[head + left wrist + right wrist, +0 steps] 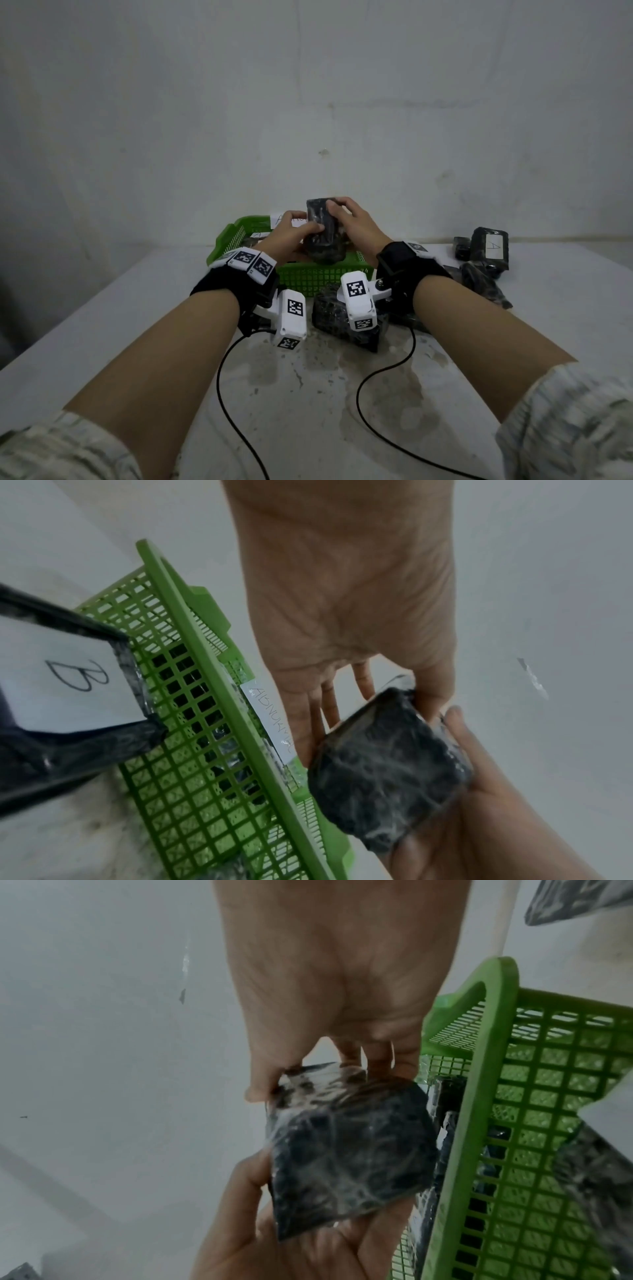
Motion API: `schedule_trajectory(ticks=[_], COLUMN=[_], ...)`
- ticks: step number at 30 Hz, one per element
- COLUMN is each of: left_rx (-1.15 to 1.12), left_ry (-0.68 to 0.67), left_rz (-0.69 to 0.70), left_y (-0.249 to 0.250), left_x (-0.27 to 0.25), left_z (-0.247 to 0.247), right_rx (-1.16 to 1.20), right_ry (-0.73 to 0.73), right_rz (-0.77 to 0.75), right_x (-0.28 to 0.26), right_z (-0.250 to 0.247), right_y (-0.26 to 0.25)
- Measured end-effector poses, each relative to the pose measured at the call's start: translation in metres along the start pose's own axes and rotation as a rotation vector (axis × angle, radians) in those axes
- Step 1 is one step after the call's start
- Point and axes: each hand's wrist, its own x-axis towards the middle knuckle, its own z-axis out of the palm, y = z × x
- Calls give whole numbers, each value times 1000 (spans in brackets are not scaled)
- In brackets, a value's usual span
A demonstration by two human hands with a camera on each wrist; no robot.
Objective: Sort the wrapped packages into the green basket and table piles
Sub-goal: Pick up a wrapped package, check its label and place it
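Note:
Both hands hold one black plastic-wrapped package (pixel 322 229) in the air over the green basket (pixel 308 279). My left hand (pixel 298 231) grips its left side and lower end, thumb across the front. At the upper right corner my right hand (pixel 347 219) pinches it. In the left wrist view the package (pixel 387 772) shows no label on the face I see. The right wrist view has the same package (pixel 349 1150) between thumb and fingers. More dark packages lie inside the basket (pixel 548 1123), partly hidden.
A package with a white label marked B (pixel 68 691) lies against the basket's front wall (pixel 192 750). A pile of black packages, one labelled A (pixel 489 248), sits at the right. The basket rim carries a handwritten label (pixel 270 721). A wall stands close behind the table.

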Motion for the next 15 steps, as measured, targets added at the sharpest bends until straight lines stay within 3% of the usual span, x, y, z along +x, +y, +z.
schedule_trajectory(ticks=[4, 8, 13, 15], left_rx=[-56, -58, 58, -8], left_ry=[157, 75, -119, -193], left_rz=[123, 91, 42, 42], left_y=[0, 5, 3, 0], left_x=[5, 2, -3, -4], left_z=[-5, -10, -4, 0], right_rx=[202, 288, -15, -84], right_ry=[59, 78, 69, 91], right_rz=[124, 73, -121, -117], right_x=[1, 2, 0, 2], right_z=[-1, -14, -11, -6], right_y=[-1, -1, -5, -4])
